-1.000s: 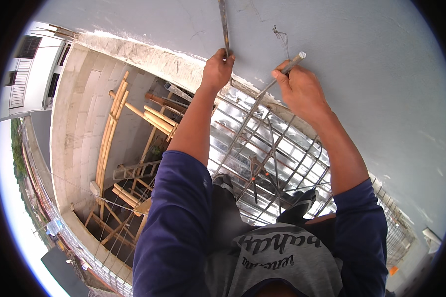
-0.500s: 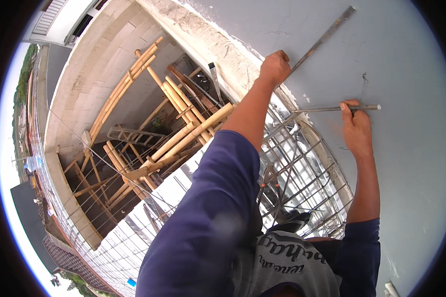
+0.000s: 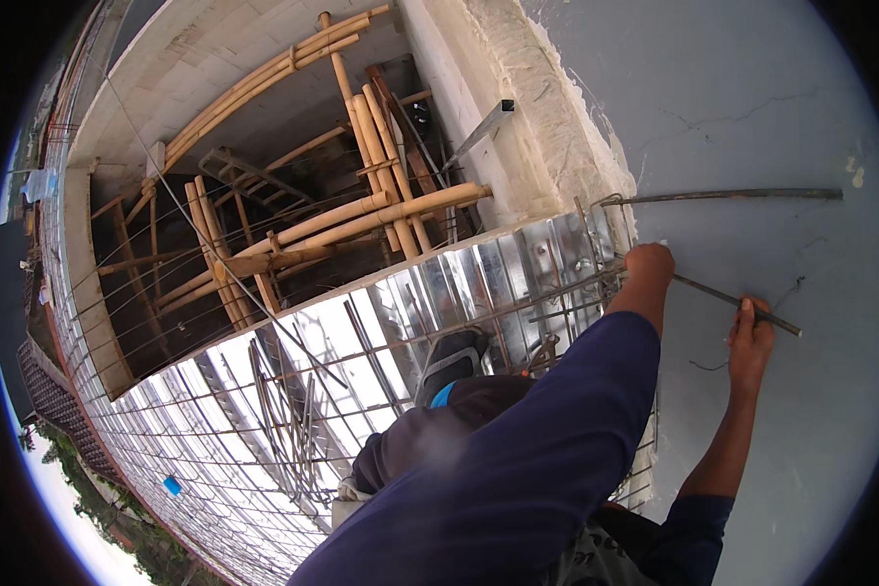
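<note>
While both hands sit on the same thin steel rod (image 3: pixel 737 296), the rod's long axis is what matters: it runs from near the left hand (image 3: pixel 649 266) down and right past the right hand (image 3: pixel 749 344), ending in a free tip at the far right over the grey concrete slab (image 3: pixel 752 98). My left hand is fisted at the rod's left end, right at the slab edge where the rebar mesh (image 3: pixel 439 332) starts; it looks closed on the rod, though the grip itself is hidden by the knuckles. My right hand lies further along the rod, thumb pointing up against it and fingers curled under, a narrow hold, not a wide one. So the rod lies between the two hands, slightly diagonal, with the right hand nearer the free tip and the left nearer the mesh.

A second rod with a hooked end (image 3: pixel 718 195) lies apart, farther off on the slab, roughly level left to right, touched by neither hand. Shiny corrugated metal decking (image 3: pixel 518 273) sits under the mesh, left of both hands. Bamboo scaffold poles (image 3: pixel 361 210) stand in the open pit to the far left.
</note>
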{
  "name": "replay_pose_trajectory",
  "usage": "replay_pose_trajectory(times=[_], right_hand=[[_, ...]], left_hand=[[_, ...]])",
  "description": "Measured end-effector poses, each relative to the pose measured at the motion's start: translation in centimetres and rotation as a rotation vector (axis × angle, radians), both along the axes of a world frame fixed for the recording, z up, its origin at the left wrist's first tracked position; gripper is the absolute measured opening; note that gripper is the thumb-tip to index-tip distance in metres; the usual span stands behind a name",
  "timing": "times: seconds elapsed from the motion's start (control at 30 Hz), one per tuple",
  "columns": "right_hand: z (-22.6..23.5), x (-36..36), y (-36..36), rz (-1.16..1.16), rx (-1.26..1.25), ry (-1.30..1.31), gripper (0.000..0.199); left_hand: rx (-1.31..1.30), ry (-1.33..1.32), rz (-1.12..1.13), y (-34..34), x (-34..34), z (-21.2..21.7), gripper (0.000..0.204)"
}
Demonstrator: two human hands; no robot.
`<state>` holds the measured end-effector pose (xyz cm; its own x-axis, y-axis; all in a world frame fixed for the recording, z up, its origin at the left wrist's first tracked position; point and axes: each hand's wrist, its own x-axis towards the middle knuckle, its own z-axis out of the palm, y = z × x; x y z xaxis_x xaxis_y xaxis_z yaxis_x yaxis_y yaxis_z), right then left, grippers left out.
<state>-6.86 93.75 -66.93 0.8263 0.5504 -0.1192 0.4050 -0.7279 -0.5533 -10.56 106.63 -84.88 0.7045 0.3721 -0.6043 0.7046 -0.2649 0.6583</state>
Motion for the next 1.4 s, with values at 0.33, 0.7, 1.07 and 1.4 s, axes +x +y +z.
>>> replay_pose_trajectory(times=[0.33, 0.7, 1.07, 1.4], right_hand=[[0.4, 0.1, -0.4, -0.093, -0.059, 0.076, 0.036], [0.7, 1.0, -0.3, 0.072, 0.028, 0.007, 0.028], [0.7, 2.2, -1.7, 0.149, -0.034, 0.062, 0.03], [1.4, 2.8, -1.2, 0.24, -0.003, 0.147, 0.029]], left_hand=[[0.08, -0.056, -0.088, -0.2, -0.7, -2.0, 0.023], [0.226, -0.045, -0.135, -4.2, -2.7, -7.0, 0.079], [0.614, 0.081, -0.264, -6.1, -1.9, -12.1, 0.025], [0.839, -0.078, -0.136, -7.5, -2.6, -15.0, 0.021]])
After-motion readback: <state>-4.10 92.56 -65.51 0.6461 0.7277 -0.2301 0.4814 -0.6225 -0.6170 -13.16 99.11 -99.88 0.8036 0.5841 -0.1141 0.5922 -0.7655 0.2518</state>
